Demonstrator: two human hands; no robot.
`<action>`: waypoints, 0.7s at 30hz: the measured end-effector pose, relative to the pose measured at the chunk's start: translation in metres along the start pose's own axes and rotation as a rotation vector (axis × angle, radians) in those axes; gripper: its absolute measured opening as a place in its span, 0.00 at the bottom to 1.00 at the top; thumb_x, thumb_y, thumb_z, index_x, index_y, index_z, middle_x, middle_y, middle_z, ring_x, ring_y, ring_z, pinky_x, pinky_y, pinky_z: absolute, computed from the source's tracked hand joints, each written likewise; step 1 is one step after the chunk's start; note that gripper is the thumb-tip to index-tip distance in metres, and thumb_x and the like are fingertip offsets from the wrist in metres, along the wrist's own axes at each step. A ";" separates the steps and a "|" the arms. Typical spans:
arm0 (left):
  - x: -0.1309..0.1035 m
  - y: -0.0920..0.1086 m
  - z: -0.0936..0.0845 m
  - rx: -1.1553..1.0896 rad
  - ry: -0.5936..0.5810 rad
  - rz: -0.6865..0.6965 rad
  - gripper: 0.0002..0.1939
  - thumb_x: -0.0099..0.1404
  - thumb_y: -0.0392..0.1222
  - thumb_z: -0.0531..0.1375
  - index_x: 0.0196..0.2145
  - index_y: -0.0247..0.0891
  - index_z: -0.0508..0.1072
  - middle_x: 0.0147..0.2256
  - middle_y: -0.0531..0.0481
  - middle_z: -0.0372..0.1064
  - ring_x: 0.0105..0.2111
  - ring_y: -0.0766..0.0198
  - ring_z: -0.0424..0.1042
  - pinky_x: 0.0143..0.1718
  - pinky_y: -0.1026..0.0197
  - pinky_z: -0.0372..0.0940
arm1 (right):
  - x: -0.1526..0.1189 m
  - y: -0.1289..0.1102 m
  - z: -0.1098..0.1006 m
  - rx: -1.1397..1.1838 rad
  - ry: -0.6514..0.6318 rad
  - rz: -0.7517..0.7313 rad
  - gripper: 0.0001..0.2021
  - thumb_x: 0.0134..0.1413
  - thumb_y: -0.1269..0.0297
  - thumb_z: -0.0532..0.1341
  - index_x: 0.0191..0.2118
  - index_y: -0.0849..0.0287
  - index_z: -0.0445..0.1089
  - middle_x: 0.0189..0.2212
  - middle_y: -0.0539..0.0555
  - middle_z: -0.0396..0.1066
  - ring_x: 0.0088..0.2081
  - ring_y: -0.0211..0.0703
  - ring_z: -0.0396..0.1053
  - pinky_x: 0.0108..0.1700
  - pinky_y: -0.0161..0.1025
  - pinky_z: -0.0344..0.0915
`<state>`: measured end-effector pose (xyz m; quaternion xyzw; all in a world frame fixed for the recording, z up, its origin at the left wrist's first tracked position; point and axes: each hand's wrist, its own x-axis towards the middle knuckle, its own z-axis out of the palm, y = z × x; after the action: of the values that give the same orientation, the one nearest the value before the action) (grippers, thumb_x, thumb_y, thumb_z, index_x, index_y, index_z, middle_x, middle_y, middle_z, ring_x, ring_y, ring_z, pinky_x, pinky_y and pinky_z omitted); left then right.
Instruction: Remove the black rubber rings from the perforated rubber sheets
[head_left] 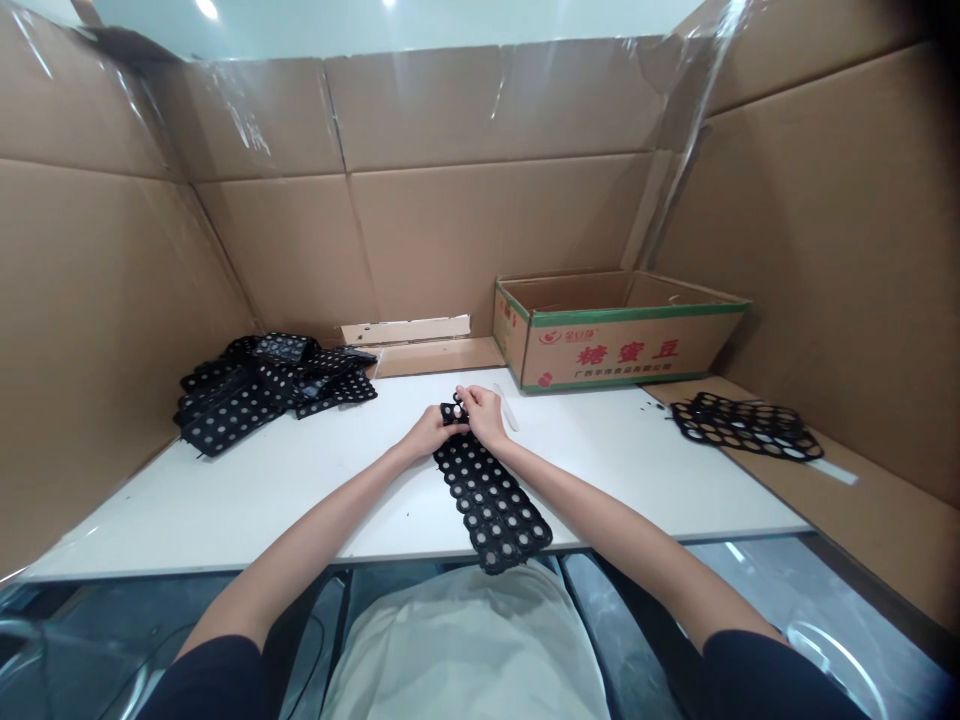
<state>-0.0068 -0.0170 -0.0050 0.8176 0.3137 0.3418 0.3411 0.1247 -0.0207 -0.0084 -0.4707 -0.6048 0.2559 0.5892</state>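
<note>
A black sheet [495, 505] with rows of pale round dots and a scalloped edge lies lengthwise on the white table, its near end hanging over the front edge. My left hand [431, 432] is closed on the left side of its far end. Fingers pinched, my right hand [484, 415] works at the same far end, where a small black loop shows by the fingertips. Exactly what lies between those fingertips is partly hidden. Just right of that hand lies a thin whitish strip [507, 408].
Similar black dotted sheets [247, 395] are heaped at the left. An open cardboard box [622, 345] with green edges stands at the back right. Black ring-shaped lattice pieces [746, 427] lie at the right. Tall cardboard walls [495, 220] enclose the table [300, 500].
</note>
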 end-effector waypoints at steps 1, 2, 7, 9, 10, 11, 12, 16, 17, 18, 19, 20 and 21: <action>-0.001 0.001 0.000 0.004 -0.006 -0.005 0.13 0.56 0.45 0.60 0.23 0.31 0.71 0.24 0.53 0.68 0.27 0.67 0.64 0.34 0.65 0.59 | 0.000 0.001 0.001 0.013 0.012 0.019 0.20 0.53 0.50 0.53 0.19 0.59 0.61 0.16 0.48 0.61 0.21 0.36 0.59 0.27 0.34 0.54; -0.001 0.001 0.001 0.013 -0.011 -0.015 0.13 0.57 0.45 0.60 0.23 0.31 0.71 0.23 0.54 0.67 0.26 0.68 0.63 0.32 0.66 0.59 | 0.001 0.002 0.001 0.036 0.037 0.056 0.19 0.53 0.50 0.52 0.20 0.59 0.62 0.15 0.48 0.61 0.21 0.37 0.59 0.27 0.34 0.55; -0.004 0.000 0.003 0.078 -0.002 -0.058 0.13 0.57 0.45 0.60 0.23 0.31 0.72 0.21 0.56 0.66 0.23 0.69 0.60 0.30 0.66 0.57 | 0.010 0.010 0.000 0.163 0.128 0.287 0.18 0.53 0.51 0.51 0.22 0.59 0.62 0.11 0.46 0.58 0.17 0.37 0.60 0.25 0.34 0.58; -0.004 -0.002 0.004 0.061 0.016 -0.091 0.13 0.56 0.45 0.60 0.25 0.31 0.73 0.22 0.55 0.68 0.24 0.68 0.61 0.30 0.66 0.58 | 0.013 0.012 -0.003 0.137 0.049 0.280 0.16 0.50 0.52 0.54 0.22 0.60 0.64 0.12 0.48 0.61 0.17 0.37 0.61 0.24 0.34 0.57; -0.003 -0.003 0.004 0.046 0.021 -0.105 0.12 0.56 0.45 0.60 0.26 0.31 0.73 0.23 0.54 0.69 0.24 0.68 0.62 0.30 0.65 0.58 | 0.015 0.014 -0.005 0.103 0.010 0.262 0.16 0.48 0.52 0.55 0.22 0.60 0.65 0.13 0.49 0.63 0.18 0.37 0.61 0.24 0.34 0.57; -0.003 -0.004 0.004 0.032 0.025 -0.109 0.12 0.56 0.45 0.60 0.27 0.31 0.73 0.25 0.53 0.70 0.25 0.67 0.63 0.31 0.65 0.59 | 0.016 0.015 -0.007 0.059 -0.021 0.239 0.16 0.47 0.52 0.57 0.21 0.61 0.66 0.14 0.50 0.65 0.19 0.37 0.62 0.24 0.34 0.57; -0.003 -0.005 0.004 0.021 0.025 -0.104 0.12 0.56 0.45 0.60 0.28 0.31 0.74 0.26 0.52 0.71 0.26 0.66 0.65 0.32 0.64 0.60 | 0.016 0.018 -0.008 0.012 -0.046 0.217 0.16 0.46 0.53 0.58 0.20 0.61 0.67 0.16 0.51 0.67 0.20 0.37 0.63 0.25 0.33 0.57; -0.002 -0.007 0.003 0.006 0.023 -0.082 0.11 0.56 0.44 0.61 0.29 0.31 0.74 0.30 0.49 0.73 0.29 0.64 0.67 0.36 0.63 0.61 | 0.018 0.026 -0.012 -0.101 -0.101 0.182 0.16 0.42 0.52 0.61 0.20 0.62 0.71 0.19 0.53 0.71 0.24 0.38 0.65 0.28 0.33 0.57; -0.002 -0.007 0.003 0.002 0.024 -0.086 0.12 0.56 0.45 0.61 0.29 0.31 0.74 0.29 0.49 0.73 0.29 0.64 0.68 0.36 0.63 0.61 | 0.018 0.027 -0.013 -0.107 -0.103 0.183 0.16 0.42 0.52 0.61 0.20 0.62 0.71 0.19 0.53 0.71 0.24 0.38 0.65 0.28 0.33 0.57; -0.002 -0.006 0.003 -0.004 0.025 -0.090 0.12 0.55 0.45 0.61 0.30 0.31 0.74 0.29 0.49 0.73 0.29 0.64 0.68 0.35 0.63 0.61 | 0.018 0.028 -0.013 -0.112 -0.101 0.179 0.17 0.42 0.51 0.60 0.20 0.62 0.71 0.19 0.52 0.70 0.24 0.38 0.65 0.28 0.33 0.57; -0.002 -0.006 0.003 -0.014 0.028 -0.092 0.12 0.55 0.45 0.61 0.30 0.31 0.75 0.30 0.49 0.73 0.29 0.64 0.68 0.36 0.63 0.61 | 0.019 0.028 -0.013 -0.119 -0.098 0.170 0.17 0.43 0.51 0.60 0.20 0.62 0.71 0.18 0.52 0.70 0.24 0.38 0.65 0.28 0.33 0.57; -0.002 -0.006 0.003 -0.030 0.029 -0.091 0.12 0.55 0.45 0.61 0.31 0.31 0.75 0.30 0.49 0.73 0.30 0.63 0.68 0.36 0.63 0.62 | 0.020 0.028 -0.014 -0.128 -0.096 0.160 0.18 0.44 0.51 0.60 0.20 0.62 0.71 0.18 0.52 0.70 0.24 0.38 0.65 0.28 0.34 0.57; -0.002 -0.006 0.003 -0.048 0.030 -0.089 0.12 0.55 0.45 0.62 0.31 0.31 0.75 0.30 0.49 0.74 0.30 0.63 0.68 0.37 0.62 0.62 | 0.020 0.027 -0.014 -0.140 -0.094 0.151 0.18 0.45 0.51 0.59 0.20 0.62 0.71 0.18 0.52 0.69 0.24 0.39 0.65 0.28 0.34 0.57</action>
<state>-0.0073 -0.0160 -0.0116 0.7891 0.3463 0.3461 0.3708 0.1484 0.0050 -0.0199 -0.5423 -0.6109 0.2784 0.5051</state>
